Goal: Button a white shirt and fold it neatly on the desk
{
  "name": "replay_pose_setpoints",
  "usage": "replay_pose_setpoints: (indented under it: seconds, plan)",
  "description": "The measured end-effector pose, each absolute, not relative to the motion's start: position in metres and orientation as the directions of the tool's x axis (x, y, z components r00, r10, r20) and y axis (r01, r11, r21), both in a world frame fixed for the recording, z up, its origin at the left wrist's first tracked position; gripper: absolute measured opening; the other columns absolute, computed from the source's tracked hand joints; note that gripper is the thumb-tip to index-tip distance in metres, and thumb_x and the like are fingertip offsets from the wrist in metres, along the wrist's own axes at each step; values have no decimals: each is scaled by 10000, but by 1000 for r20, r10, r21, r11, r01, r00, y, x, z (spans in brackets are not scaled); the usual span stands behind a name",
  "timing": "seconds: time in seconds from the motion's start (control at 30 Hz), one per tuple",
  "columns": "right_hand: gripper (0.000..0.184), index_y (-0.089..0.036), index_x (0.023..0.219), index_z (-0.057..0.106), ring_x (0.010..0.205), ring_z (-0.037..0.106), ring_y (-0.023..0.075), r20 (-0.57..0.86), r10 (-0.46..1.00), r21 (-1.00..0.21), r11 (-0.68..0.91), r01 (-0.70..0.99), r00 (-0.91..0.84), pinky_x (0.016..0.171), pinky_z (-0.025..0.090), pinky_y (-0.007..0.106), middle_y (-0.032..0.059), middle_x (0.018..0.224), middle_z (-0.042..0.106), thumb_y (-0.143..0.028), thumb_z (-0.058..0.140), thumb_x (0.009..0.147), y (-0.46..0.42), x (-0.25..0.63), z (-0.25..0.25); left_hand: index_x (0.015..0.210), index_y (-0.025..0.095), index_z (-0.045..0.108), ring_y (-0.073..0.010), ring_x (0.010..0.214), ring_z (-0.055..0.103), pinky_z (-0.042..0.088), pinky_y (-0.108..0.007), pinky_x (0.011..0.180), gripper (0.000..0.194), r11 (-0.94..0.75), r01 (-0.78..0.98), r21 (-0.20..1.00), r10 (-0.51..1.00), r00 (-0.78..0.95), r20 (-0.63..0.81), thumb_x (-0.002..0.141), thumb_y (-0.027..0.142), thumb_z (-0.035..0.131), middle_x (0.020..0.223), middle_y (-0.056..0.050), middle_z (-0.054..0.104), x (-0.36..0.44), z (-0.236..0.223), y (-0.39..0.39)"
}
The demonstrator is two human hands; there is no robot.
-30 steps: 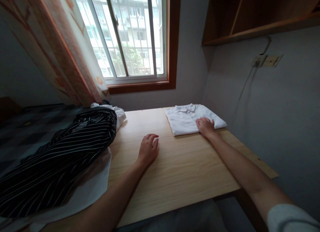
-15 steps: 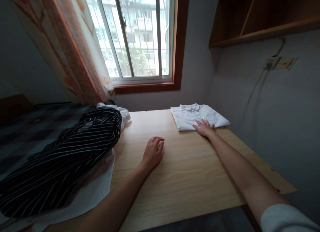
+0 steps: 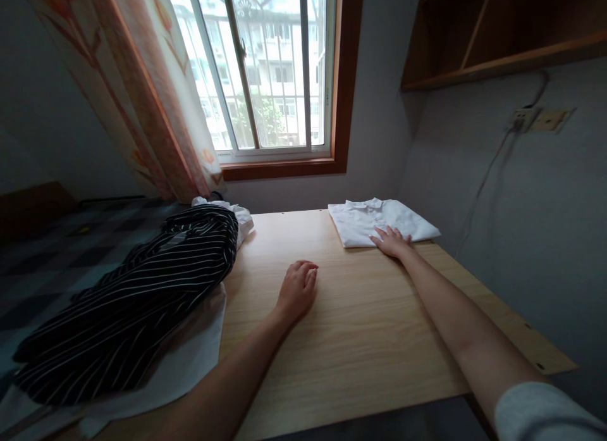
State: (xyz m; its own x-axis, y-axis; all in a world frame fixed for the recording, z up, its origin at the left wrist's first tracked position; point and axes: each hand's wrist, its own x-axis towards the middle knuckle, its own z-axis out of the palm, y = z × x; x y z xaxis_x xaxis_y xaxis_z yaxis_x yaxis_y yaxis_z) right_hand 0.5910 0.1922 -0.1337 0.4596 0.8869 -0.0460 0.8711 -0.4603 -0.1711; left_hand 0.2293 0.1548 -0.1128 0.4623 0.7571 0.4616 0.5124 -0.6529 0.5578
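A folded white collared shirt (image 3: 353, 224) lies flat at the far right of the wooden table, its collar toward the window. My right hand (image 3: 391, 242) rests on the shirt's near edge, palm down with the fingers spread, gripping nothing. Closer to the table's middle, my left hand (image 3: 298, 286) is low over the wood, its fingers loosely bent and holding nothing. On the left side, a black garment with white stripes (image 3: 142, 289) is heaped over white cloth (image 3: 203, 333).
The wooden table (image 3: 351, 321) meets a checkered bed surface (image 3: 38, 257) on the left. A window (image 3: 279, 93) with a curtain (image 3: 137, 93) is ahead. At the right are a wall shelf (image 3: 502, 64) and a socket with a hanging cord (image 3: 524, 119).
The whole view has shifted slightly, so everything appears a little farther right. Both hands keep about the same places relative to the table and the shirt.
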Motion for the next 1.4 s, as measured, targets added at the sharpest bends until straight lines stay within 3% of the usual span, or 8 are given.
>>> replay_pose_setpoints:
  seconds: [0.53,0.73,0.83,0.93,1.03,1.13,1.27,1.4]
  plan:
    - [710,-369,1519,300,1471,167,369,-20,892,-153,-449,880,452,1095,123,710,95,1617,214,-725,230,909,184,593,-135,985,189,681,-234,1067,586,465,-438,1000,233,-648,505,571,762,437,478,941,226,455,1058,-84,669,228,-114,155]
    - [547,-280,1434,464,1443,242,332,253,875,-172,-379,909,413,1120,185,648,104,1557,348,-537,306,978,176,577,-127,993,192,675,-231,1079,578,464,-427,1002,218,-664,522,536,748,436,501,938,215,466,1084,-82,662,230,-114,151]
    - [480,-261,1375,527,1437,263,297,361,875,-200,-265,943,322,1141,214,580,86,1524,409,-470,362,975,164,550,-114,1048,199,665,-248,1126,558,450,-433,1012,204,-677,599,429,725,439,531,919,217,508,1150,-93,645,227,-103,146]
    - [463,-245,1353,546,1419,309,281,403,897,-233,-92,968,182,1149,248,504,82,1470,481,-424,438,941,145,517,-105,1184,216,623,-304,1258,475,363,-491,1081,313,-632,736,243,698,405,591,873,223,588,1303,-121,581,211,-76,144]
    - [442,-239,1318,573,1381,380,279,438,896,-279,62,958,70,1135,284,460,76,1395,559,-384,470,914,124,487,-106,1308,224,542,-367,1398,307,205,-573,1148,489,-453,880,142,700,253,668,839,311,650,1476,-148,428,179,-44,151]
    - [389,-232,1253,616,1334,442,274,493,869,-321,138,937,41,1128,293,469,73,1324,614,-326,469,905,109,471,-115,1384,187,473,-402,1422,232,160,-625,1132,618,-196,969,150,736,44,676,847,452,625,1528,-190,341,142,-24,165]
    - [336,-225,1162,663,1276,499,259,506,862,-363,186,913,26,1112,323,469,67,1247,660,-249,485,878,104,471,-127,1436,133,430,-440,1325,368,300,-633,1038,788,28,999,36,893,-42,447,784,513,658,1489,-266,380,110,-22,183]
    - [297,-204,1095,691,1209,550,243,503,863,-411,201,889,38,1066,388,432,80,1181,685,-221,501,867,108,477,-130,1340,157,554,-411,1174,510,452,-529,879,513,20,995,-97,946,13,324,859,332,521,1357,-240,536,101,-28,189]
